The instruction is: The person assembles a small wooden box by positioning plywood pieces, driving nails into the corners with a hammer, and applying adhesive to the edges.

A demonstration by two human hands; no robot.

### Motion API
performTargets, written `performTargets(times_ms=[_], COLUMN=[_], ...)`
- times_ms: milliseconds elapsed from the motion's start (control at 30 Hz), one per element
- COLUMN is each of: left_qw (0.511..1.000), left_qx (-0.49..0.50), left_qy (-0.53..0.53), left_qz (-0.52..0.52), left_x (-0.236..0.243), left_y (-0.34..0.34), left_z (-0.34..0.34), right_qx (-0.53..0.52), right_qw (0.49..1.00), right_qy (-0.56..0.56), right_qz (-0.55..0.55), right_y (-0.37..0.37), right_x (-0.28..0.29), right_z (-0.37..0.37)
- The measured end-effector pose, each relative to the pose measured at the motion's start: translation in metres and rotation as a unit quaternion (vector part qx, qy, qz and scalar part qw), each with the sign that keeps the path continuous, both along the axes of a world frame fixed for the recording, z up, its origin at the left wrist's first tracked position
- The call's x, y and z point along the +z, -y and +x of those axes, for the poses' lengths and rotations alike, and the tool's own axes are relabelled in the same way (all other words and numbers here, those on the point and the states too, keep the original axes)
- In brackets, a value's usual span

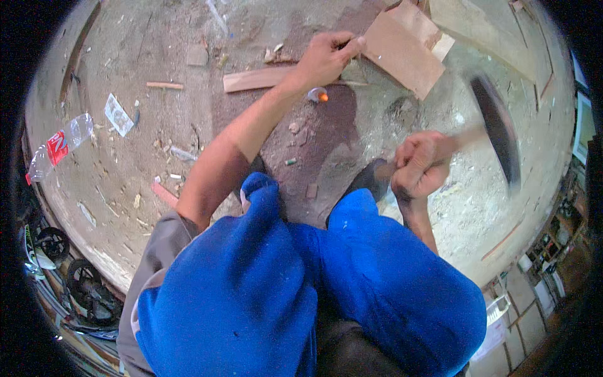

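Note:
My right hand point(422, 164) is wrapped round the wooden handle of a hammer, and the dark hammer head point(497, 129) is blurred by motion out to the right. My left hand point(328, 58) reaches forward with thumb and finger pinched together at the left edge of a brown wooden board point(405, 53). Whatever the pinch holds is too small to make out. The board lies tilted at the far right, and a lighter wooden piece point(443, 46) shows at its right side. The hammer head is apart from the board.
A wood strip point(257, 79) lies under my left forearm, near a small white nozzle with an orange tip point(320, 96). An empty plastic bottle point(63, 147) is at the left, with a plastic wrapper point(118, 115). Scraps litter the dusty floor; wheels point(88, 286) stand lower left.

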State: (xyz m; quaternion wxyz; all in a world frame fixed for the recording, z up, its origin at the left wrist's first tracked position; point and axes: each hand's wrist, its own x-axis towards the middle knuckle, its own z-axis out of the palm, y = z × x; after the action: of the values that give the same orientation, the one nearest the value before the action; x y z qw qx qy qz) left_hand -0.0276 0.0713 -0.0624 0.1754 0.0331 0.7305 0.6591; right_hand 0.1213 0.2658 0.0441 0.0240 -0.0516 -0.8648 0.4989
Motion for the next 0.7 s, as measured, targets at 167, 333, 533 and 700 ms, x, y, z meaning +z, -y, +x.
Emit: performTargets(times_ms=[167, 333, 533, 700], left_qw=[0.999, 0.999, 0.999, 0.999], left_qx=[0.008, 0.023, 0.013, 0.001], left_qy=[-0.044, -0.046, -0.033, -0.042], left_qz=[-0.014, 0.015, -0.026, -0.024], left_x=[-0.017, -0.01, -0.006, -0.015], left_y=[0.006, -0.005, -0.005, 0.003], left_z=[0.009, 0.01, 0.009, 0.005], right_qx=[0.106, -0.01, -0.04, 0.033], right_qw=[0.969, 0.997, 0.996, 0.987], right_qy=[0.069, 0.02, 0.013, 0.084], right_qz=[0.212, 0.077, -0.084, 0.131], right_y=[0.017, 0.009, 0.0, 0.007], right_x=[-0.014, -0.005, 0.014, -0.018], right_z=[-0.012, -0.006, -0.005, 0.004])
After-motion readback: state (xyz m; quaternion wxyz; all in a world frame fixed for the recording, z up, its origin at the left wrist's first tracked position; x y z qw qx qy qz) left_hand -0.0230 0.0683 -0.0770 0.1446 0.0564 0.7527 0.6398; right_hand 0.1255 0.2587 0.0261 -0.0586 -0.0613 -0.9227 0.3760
